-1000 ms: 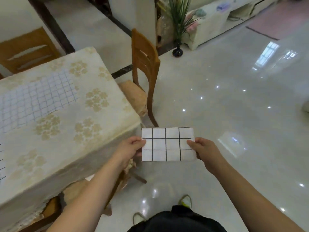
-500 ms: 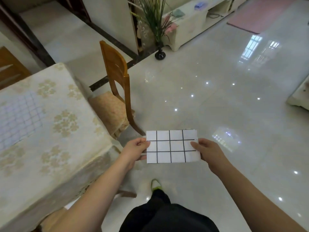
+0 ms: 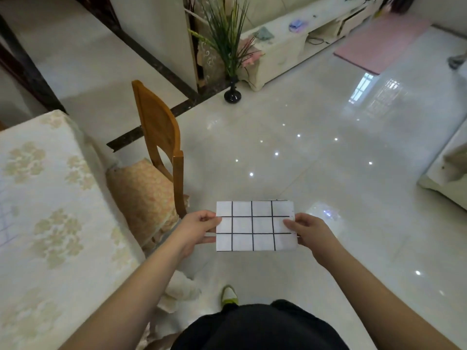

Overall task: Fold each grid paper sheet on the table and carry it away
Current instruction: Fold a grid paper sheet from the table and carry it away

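A folded white grid paper sheet [image 3: 255, 226] with black lines hangs flat in the air over the glossy floor, in front of my body. My left hand [image 3: 198, 228] pinches its left edge and my right hand [image 3: 307, 229] pinches its right edge. The table [image 3: 48, 198] with a floral cloth stands at the left. A faint patch of another grid sheet [image 3: 6, 223] shows at the table's far left edge.
A wooden chair [image 3: 159, 137] with a cushion stands beside the table's right side. A black vase with a plant [image 3: 232, 94] sits on the floor ahead. A white low cabinet [image 3: 290, 44] and a pink mat [image 3: 381, 44] lie beyond. White furniture [image 3: 447, 173] stands at the right.
The view has swung right and away from the table, so most of the table's grid sheet has left the frame. Both hands keep the same pinch on the folded sheet.
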The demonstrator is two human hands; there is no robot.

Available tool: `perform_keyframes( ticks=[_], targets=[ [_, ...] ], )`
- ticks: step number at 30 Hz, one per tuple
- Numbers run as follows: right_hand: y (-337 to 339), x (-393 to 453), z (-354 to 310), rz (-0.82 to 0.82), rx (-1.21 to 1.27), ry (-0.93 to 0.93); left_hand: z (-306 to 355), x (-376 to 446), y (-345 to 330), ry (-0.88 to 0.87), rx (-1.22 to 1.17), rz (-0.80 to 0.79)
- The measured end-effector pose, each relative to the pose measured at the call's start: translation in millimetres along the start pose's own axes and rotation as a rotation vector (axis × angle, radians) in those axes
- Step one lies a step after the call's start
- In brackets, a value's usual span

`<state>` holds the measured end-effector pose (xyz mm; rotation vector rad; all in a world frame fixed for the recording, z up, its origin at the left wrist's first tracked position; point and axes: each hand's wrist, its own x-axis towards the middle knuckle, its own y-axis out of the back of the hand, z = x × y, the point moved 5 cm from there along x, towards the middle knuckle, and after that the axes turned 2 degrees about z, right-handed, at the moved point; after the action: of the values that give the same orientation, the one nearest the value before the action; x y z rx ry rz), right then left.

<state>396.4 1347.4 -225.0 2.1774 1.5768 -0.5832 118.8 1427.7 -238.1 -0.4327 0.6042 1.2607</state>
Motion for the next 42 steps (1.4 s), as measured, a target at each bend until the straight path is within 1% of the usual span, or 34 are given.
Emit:
perform_keyframes(
  ticks=[7, 10, 15, 20, 24, 28, 32, 42],
  targets=[
    [5.9, 71.8, -49.3, -0.055, 0.010, 0.004, 48.2, 60.7, -6.3, 0.020, -0.037, 0.008],
    [9.1, 115.0, -69.4, -0.066, -0.008, -0.014, 67.8, 87.5, -13.6, 0.045, -0.041, 0.050],
    [16.9, 204.5, -109.4, -0.113, -0.043, -0.008, 115.4, 143.0, -26.0, 0.082, 0.024, 0.132],
    [19.9, 283.1, -157.7, -0.214, -0.094, -0.020, 177.0, 184.7, -39.9, 0.066, -0.032, 0.205],
    [13.4, 334.5, -195.7, -0.267, -0.128, -0.004, 208.9, 213.3, -41.9, 0.068, -0.064, 0.261],
    [-6.2, 378.0, -224.5, -0.314, -0.135, -0.006, 230.8, 244.4, -31.5, 0.063, -0.101, 0.330],
    [-35.2, 423.0, -245.4, -0.359, -0.132, -0.041, 247.2, 280.4, -7.2, 0.051, -0.184, 0.404],
    [-147.1, 528.2, -324.6, -0.416, -0.233, -0.034, 305.7, 372.9, 84.2, 0.033, -0.267, 0.390]
  ],
)
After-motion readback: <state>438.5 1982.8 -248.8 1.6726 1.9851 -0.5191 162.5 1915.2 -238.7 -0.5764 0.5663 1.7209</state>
